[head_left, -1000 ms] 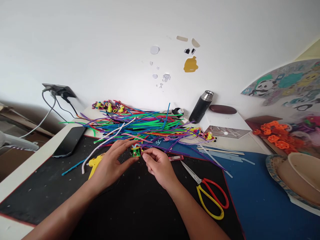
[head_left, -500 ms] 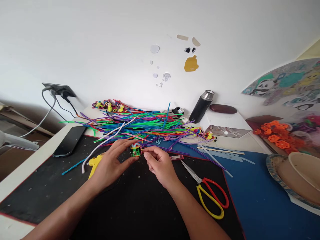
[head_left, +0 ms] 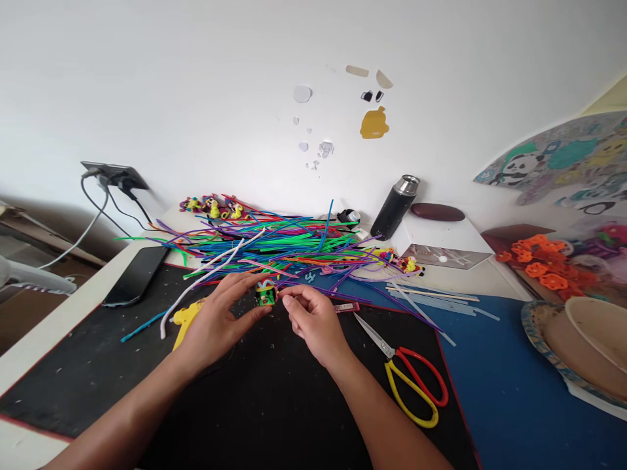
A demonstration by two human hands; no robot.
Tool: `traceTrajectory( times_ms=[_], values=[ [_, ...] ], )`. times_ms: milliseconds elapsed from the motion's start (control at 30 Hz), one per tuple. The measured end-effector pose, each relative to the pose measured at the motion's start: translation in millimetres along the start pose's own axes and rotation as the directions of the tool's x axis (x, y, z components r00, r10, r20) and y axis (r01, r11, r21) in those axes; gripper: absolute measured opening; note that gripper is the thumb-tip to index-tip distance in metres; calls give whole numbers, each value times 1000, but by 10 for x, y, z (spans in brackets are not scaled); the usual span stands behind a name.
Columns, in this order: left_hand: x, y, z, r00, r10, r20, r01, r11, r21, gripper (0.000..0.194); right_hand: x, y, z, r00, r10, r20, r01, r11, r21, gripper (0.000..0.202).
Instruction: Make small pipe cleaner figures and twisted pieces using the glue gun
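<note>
Between my two hands is a small green, black and yellow figure (head_left: 266, 297) with a pale blue bit on top. My left hand (head_left: 223, 320) grips it from the left, fingers at its top and thumb at its lower edge. At its right side my right hand (head_left: 313, 324) is closed in a pinch; whatever lies between those fingertips is too small to make out. Partly covered by my left hand, a yellow glue gun (head_left: 184, 320) lies on the black mat (head_left: 264, 398). Scissors (head_left: 396, 359) with one red and one yellow handle rest open right of my right hand.
A pile of coloured pipe cleaners (head_left: 279, 245) spreads along the back. Around it are small finished figures (head_left: 213, 207), a phone (head_left: 137, 275) and a dark thermos (head_left: 396, 207). Clear glue sticks (head_left: 435, 300) lie at right, near a bowl (head_left: 600, 333) and a white box (head_left: 445, 241).
My hands and the small figure stay almost in the same place. The whole view shifts very slightly.
</note>
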State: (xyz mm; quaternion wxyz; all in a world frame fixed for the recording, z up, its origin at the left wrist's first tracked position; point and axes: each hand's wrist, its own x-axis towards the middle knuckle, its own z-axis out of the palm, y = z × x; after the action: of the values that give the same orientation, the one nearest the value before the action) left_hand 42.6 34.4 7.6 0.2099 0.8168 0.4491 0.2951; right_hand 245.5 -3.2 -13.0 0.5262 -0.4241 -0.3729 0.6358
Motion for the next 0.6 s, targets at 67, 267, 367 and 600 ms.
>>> traceTrajectory(
  times_ms=[67, 267, 367, 600],
  values=[
    [-6, -8, 0, 1000, 1, 3, -1, 1000, 11, 51, 1, -2, 7, 1000, -2, 1, 2, 1000, -4, 37],
    [-12, 6, -11, 1000, 5, 5, -6, 1000, 28, 51, 6, -26, -17, 1000, -6, 2, 6, 1000, -17, 36],
    [-10, 22, -28, 1000, 18, 8, -18, 1000, 21, 52, 2, -71, -68, 999, -33, -6, 32, 998, -54, 34],
    [-15, 43, -78, 997, 53, 57, -54, 999, 7, 54, -52, -187, -112, 991, -103, 81, 119, 967, -227, 50]
  ],
)
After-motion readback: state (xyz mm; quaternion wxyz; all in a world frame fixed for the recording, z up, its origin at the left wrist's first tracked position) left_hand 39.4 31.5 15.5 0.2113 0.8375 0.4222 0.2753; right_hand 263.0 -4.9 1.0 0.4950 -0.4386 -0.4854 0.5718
